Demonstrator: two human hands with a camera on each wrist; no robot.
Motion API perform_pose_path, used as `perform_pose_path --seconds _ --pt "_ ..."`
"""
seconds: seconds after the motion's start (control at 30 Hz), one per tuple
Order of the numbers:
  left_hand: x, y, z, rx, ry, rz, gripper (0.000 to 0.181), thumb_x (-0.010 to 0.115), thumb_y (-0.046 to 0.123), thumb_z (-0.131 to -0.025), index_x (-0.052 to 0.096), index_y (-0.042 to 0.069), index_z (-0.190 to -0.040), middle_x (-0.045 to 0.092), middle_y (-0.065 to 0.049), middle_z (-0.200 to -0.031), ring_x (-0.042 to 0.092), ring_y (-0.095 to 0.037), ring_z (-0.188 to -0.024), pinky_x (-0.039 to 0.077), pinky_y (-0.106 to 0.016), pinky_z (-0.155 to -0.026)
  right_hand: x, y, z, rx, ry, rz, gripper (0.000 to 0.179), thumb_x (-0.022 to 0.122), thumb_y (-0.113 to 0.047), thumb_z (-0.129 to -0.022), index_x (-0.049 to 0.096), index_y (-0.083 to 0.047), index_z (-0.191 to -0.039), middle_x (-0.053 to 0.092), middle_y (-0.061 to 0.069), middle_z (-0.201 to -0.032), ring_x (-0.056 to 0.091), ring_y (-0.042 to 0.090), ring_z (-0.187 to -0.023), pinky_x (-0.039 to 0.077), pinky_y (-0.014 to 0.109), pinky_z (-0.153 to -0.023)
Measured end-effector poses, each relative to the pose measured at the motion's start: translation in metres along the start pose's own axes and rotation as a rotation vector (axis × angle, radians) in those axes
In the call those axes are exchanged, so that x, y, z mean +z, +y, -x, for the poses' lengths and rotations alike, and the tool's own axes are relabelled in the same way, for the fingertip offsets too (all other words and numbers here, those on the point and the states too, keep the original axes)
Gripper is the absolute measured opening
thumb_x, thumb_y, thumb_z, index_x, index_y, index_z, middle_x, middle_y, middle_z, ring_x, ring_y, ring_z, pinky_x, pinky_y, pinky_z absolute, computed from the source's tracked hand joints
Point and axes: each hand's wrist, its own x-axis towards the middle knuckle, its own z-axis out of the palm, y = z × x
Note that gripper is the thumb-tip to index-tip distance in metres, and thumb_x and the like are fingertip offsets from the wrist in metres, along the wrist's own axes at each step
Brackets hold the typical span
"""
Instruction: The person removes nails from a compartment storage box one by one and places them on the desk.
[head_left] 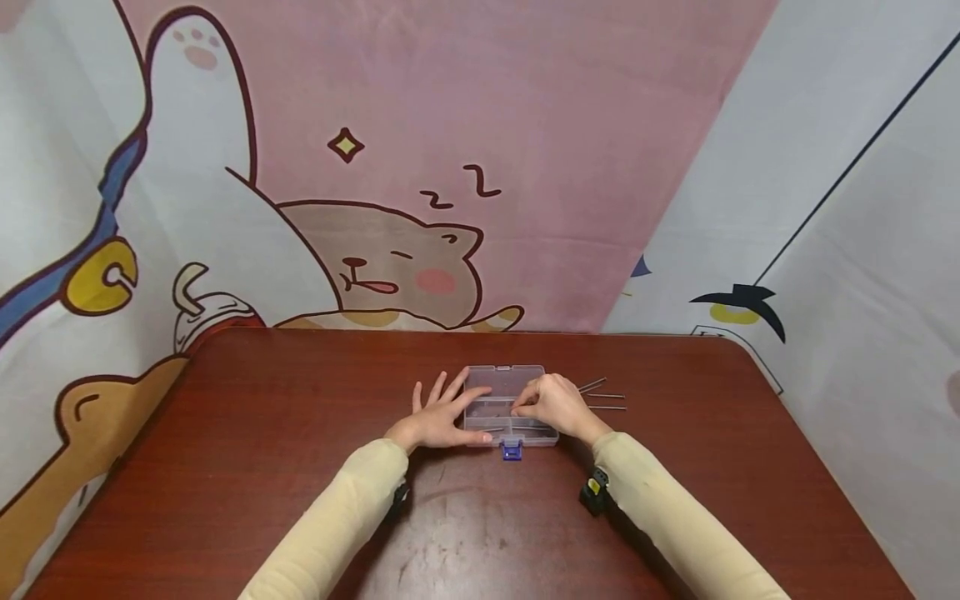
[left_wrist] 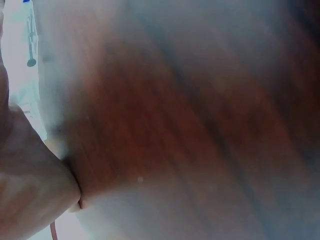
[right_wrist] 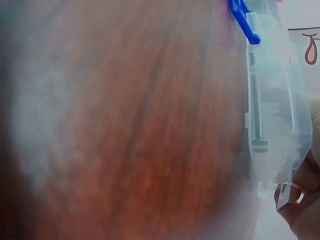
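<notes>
A clear plastic compartment box (head_left: 504, 382) with a blue latch (head_left: 512, 451) lies with its lid open on the table. Thin metal pieces lie in its front compartments; in the left wrist view one is a nail (left_wrist: 31, 61) with a round head. My left hand (head_left: 438, 421) is spread over the box's left side, its thumb and forefinger reaching onto it with straight fingers. Bent over the right part of the box, my right hand (head_left: 558, 404) has its fingertips close together at the middle compartments. Whether anything is between them is hidden.
Several thin metal rods or nails (head_left: 607, 396) lie loose on the table just right of the box, beside my right hand. The brown wooden table (head_left: 300, 400) reaches back to a printed cloth (head_left: 570, 167) hanging behind it.
</notes>
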Motion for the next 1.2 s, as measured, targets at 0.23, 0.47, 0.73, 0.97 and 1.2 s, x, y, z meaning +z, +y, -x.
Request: perform_pose_path --seconds 0.23,0.47,0.73,0.97,1.2 --pt "-0.002 0.001 0.001 -0.006 -0.004 0.005 0.082 0.062 0.063 -0.083 0.029 0.033 -0.152 -0.004 -0.005 -0.162 -0.005 -0.039 -0.144 -0.01 -0.067 -0.103 0.0 0.003 -0.001 -0.003 -0.016 -0.062 0.004 0.082 -0.022 -0.077 0.079 -0.02 -0.076 0.067 -0.015 -0.075 0.05 -0.001 -0.061 0.04 0.024 -0.054" --pt "-0.001 0.0 0.001 -0.008 -0.002 -0.009 0.081 0.061 0.065 -0.083 0.028 0.036 -0.152 -0.004 -0.004 -0.162 -0.004 -0.04 -0.144 -0.009 -0.067 -0.103 -0.001 0.005 -0.001 -0.035 -0.031 -0.087 0.004 0.082 -0.02 -0.078 0.078 -0.02 -0.077 0.067 -0.015 -0.076 0.048 -0.001 -0.061 0.039 0.022 -0.053" --pt "-0.001 0.001 0.001 -0.005 -0.003 -0.001 0.082 0.061 0.066 -0.083 0.029 0.035 -0.152 -0.004 -0.004 -0.162 -0.005 -0.04 -0.144 -0.01 -0.067 -0.103 -0.005 0.008 -0.001 -0.056 -0.063 -0.179 0.003 0.08 -0.014 -0.08 0.077 -0.012 -0.079 0.068 -0.014 -0.076 0.05 0.0 -0.064 0.042 0.022 -0.057" --pt "-0.001 0.0 0.0 -0.008 -0.004 -0.002 0.082 0.06 0.066 -0.083 0.028 0.036 -0.152 -0.005 -0.003 -0.162 -0.005 -0.039 -0.144 -0.011 -0.067 -0.103 -0.008 0.009 0.001 -0.047 -0.091 -0.264 0.005 0.078 -0.013 -0.082 0.076 -0.009 -0.081 0.068 -0.012 -0.077 0.054 0.002 -0.068 0.046 0.022 -0.061" --pt "0.0 -0.001 -0.001 -0.006 0.002 -0.004 0.083 0.06 0.067 -0.082 0.029 0.035 -0.152 -0.004 -0.004 -0.162 -0.005 -0.04 -0.144 -0.01 -0.068 -0.103 -0.012 0.012 0.002 -0.11 -0.095 -0.24 0.005 0.079 -0.007 -0.08 0.079 -0.011 -0.082 0.056 -0.012 -0.07 0.045 0.002 -0.062 0.04 0.02 -0.055"
